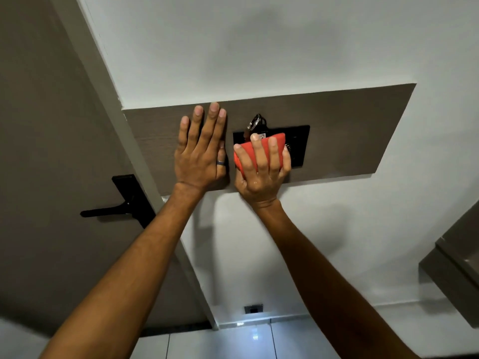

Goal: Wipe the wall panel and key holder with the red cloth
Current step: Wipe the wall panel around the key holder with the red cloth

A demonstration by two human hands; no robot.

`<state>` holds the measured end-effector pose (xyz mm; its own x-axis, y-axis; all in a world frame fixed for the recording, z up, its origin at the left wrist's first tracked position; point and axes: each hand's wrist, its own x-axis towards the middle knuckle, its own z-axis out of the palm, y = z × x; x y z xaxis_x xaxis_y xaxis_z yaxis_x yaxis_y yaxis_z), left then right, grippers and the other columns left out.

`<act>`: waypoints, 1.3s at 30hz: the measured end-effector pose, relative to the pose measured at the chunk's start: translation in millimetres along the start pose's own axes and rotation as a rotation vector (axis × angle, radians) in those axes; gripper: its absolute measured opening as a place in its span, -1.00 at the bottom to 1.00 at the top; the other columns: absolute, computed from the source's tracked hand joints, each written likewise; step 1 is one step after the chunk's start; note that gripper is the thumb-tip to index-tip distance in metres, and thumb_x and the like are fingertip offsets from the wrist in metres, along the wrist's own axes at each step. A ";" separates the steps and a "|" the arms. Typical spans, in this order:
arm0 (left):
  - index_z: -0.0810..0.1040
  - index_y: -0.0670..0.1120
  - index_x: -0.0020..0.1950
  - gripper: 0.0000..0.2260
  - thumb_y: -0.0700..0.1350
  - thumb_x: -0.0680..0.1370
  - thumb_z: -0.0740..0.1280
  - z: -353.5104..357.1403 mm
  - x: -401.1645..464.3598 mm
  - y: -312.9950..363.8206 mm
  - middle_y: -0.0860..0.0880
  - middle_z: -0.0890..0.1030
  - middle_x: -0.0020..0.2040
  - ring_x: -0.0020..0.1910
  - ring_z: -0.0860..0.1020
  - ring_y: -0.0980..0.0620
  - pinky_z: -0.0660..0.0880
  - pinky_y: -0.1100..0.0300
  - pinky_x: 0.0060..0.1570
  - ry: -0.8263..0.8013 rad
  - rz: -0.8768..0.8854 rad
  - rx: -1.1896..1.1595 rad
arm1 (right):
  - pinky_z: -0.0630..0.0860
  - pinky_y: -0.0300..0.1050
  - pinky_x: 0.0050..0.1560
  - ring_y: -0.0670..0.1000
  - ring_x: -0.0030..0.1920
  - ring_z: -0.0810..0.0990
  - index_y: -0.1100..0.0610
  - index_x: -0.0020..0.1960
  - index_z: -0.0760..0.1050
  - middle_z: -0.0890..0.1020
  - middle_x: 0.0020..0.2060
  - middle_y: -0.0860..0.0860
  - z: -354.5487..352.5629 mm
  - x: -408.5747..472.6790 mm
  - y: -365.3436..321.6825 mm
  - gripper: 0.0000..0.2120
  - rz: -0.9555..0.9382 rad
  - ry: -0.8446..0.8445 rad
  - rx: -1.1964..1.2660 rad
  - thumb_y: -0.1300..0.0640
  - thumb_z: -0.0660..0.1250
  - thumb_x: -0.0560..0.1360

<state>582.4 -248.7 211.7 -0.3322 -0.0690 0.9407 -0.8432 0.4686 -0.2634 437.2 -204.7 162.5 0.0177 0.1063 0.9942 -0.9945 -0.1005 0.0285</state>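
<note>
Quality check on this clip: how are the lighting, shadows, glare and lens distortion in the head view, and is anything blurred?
Head view: even, dim indoor light; soft hand and arm shadows on the white wall; a bright glare patch on the floor tiles; wide-angle distortion tilts the door frame and wall panel; the left hand, right hand and red cloth are sharp, with corners slightly soft.

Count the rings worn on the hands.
1: a dark band ring on a finger of the left hand. The right hand shows none, though the folded red cloth hides its palm side.
</note>
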 end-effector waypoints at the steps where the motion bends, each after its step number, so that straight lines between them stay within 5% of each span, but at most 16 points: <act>1: 0.19 -0.11 0.65 -0.48 -0.04 0.68 0.04 -0.4 -1.3 -0.1 -0.05 0.16 0.64 0.66 0.02 -0.06 -0.04 -0.04 0.65 0.003 0.001 0.006 | 0.46 0.27 0.34 0.18 0.50 0.37 -0.01 0.34 0.57 0.55 0.36 0.07 -1.4 -3.1 5.2 -0.61 -0.032 -0.001 0.019 0.11 0.46 0.53; 5: 0.21 -0.11 0.65 -0.49 -0.06 0.68 0.07 -3.9 -2.9 -5.9 -0.06 0.20 0.63 0.65 0.06 -0.07 0.00 -0.06 0.64 0.013 0.027 0.025 | 0.44 0.26 0.38 0.16 0.51 0.38 -0.03 0.39 0.58 0.56 0.39 0.05 -12.6 -16.0 36.6 -0.42 -0.227 -0.047 0.044 0.06 0.57 0.39; 8: 0.22 -0.11 0.64 -0.49 -0.06 0.68 0.06 -5.0 -4.2 -7.0 -0.07 0.24 0.62 0.65 0.07 -0.07 0.02 -0.06 0.63 0.019 0.045 0.039 | 0.32 0.23 0.51 0.12 0.60 0.33 -0.06 0.47 0.52 0.52 0.44 0.05 -19.1 -21.7 64.9 -0.48 -0.310 -0.070 0.065 0.04 0.45 0.51; 15: 0.23 -0.13 0.63 -0.49 -0.06 0.67 0.06 -2.1 -4.4 -6.9 -0.09 0.24 0.61 0.65 0.05 -0.08 0.01 -0.07 0.63 0.026 0.043 0.038 | 0.44 0.34 0.36 0.19 0.54 0.36 -0.01 0.40 0.51 0.49 0.43 0.10 -40.6 -6.1 100.6 -0.49 0.009 -0.128 0.112 0.27 0.44 0.48; 18: 0.21 -0.13 0.64 -0.48 -0.07 0.66 0.07 -3.0 -5.0 -7.0 -0.09 0.23 0.61 0.65 0.04 -0.08 0.00 -0.07 0.63 0.021 0.047 0.047 | 0.45 0.41 0.37 0.18 0.57 0.33 0.01 0.44 0.47 0.46 0.47 0.11 -37.0 12.0 75.4 -0.62 0.175 -0.097 0.154 0.12 0.33 0.64; 21: 0.21 -0.13 0.64 -0.47 -0.07 0.66 0.08 -3.0 -5.8 -6.5 -0.09 0.23 0.62 0.66 0.03 -0.08 -0.01 -0.08 0.64 0.019 0.040 0.032 | 0.28 0.34 0.50 0.21 0.59 0.33 -0.01 0.45 0.53 0.50 0.50 0.11 -24.9 24.2 50.5 -0.55 0.193 -0.154 0.097 -0.18 0.12 0.70; 28: 0.20 -0.14 0.64 -0.47 -0.08 0.66 0.08 -1.7 -7.7 -5.4 -0.11 0.24 0.61 0.66 0.00 -0.10 -0.04 -0.09 0.64 0.009 0.036 0.041 | 0.41 0.26 0.40 0.25 0.47 0.46 -0.01 0.37 0.59 0.62 0.37 0.13 -24.7 6.8 90.0 -0.64 -0.080 -0.096 0.018 -0.07 0.21 0.67; 33: 0.20 -0.15 0.64 -0.47 -0.08 0.66 0.08 -2.2 -5.4 -5.7 -0.12 0.26 0.60 0.66 0.01 -0.11 -0.02 -0.09 0.64 0.020 0.045 0.057 | 0.33 0.24 0.50 0.18 0.57 0.39 -0.07 0.40 0.58 0.56 0.46 0.04 -12.4 18.7 48.3 -0.63 0.275 -0.073 0.018 -0.09 0.13 0.71; 39: 0.15 -0.14 0.65 -0.46 -0.06 0.67 0.09 -3.6 -2.4 -2.7 -0.11 0.26 0.60 0.67 -0.04 -0.08 -0.04 -0.08 0.64 -0.022 0.020 0.102 | 0.45 0.27 0.42 0.18 0.53 0.46 -0.06 0.45 0.55 0.58 0.45 0.01 -19.7 23.5 85.3 -0.59 -0.029 -0.174 -0.016 -0.11 0.14 0.70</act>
<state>587.0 -246.7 211.0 -0.3578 -0.0798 0.9304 -0.8743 0.3786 -0.3037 350.8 -191.3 186.3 0.0626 -0.0638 0.9960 -0.9949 -0.0836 0.0571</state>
